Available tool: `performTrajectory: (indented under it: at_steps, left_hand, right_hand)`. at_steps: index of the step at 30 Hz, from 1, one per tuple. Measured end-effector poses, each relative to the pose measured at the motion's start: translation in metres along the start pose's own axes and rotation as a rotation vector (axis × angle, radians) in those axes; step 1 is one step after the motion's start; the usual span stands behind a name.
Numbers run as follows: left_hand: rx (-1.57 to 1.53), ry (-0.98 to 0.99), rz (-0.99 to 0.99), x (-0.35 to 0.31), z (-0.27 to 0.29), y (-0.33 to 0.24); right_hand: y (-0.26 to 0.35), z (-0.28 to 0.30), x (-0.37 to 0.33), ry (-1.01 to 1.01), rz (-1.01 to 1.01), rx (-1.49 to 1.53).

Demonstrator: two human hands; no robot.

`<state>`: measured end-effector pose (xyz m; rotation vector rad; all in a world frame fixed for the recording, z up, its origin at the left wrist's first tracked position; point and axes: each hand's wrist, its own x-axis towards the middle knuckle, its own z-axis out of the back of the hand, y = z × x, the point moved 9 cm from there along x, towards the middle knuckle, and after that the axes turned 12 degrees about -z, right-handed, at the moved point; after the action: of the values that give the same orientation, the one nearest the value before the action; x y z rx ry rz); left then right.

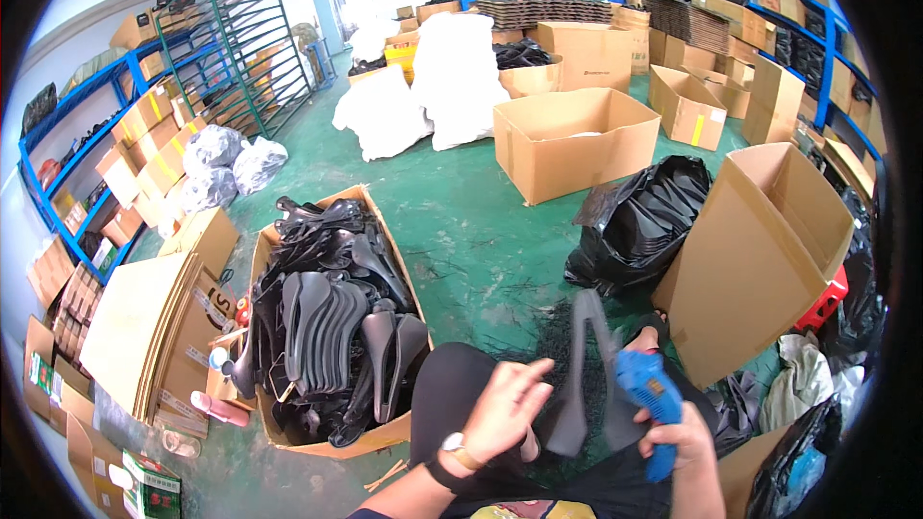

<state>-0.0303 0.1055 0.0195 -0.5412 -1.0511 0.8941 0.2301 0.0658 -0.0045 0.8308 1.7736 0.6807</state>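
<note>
My right hand (681, 442) is wrapped round the handle of a blue hand-held power tool (646, 383), whose exact kind I cannot make out. Beside its head is a grey-black bicycle saddle shell (569, 418) with a long opening down its middle, blurred and over my lap. My left hand (510, 406), with a watch and a dark band at the wrist, is held just left of the shell. Its fingers are stretched out and no object shows in them. An open carton (396, 242) to the left is heaped with black saddle shells (322, 322), several nested in a row.
Black scraps (550, 336) litter the green floor before me. A black plastic bag (639, 226) and a tall carton (735, 259) stand at the right. Flattened cardboard (144, 336) leans at the left near a pink bottle (219, 409). White sacks (457, 82) stand farther back.
</note>
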Motion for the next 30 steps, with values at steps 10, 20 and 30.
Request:
performTrajectory:
  at_steps: [10,20,30]
  left_hand:
    - [1.147,0.152,0.685,-0.108,0.148,0.125]
    - [0.992,-0.15,0.645,-0.109,0.167,0.121]
    - [0.734,-0.083,0.581,-0.13,0.141,0.156]
  right_hand:
    - [0.17,0.131,-0.069,-0.037,0.824,0.474]
    - [0.08,0.07,-0.013,-0.167,0.427,0.14]
    - [0.054,0.02,0.008,-0.021,0.258,0.09]
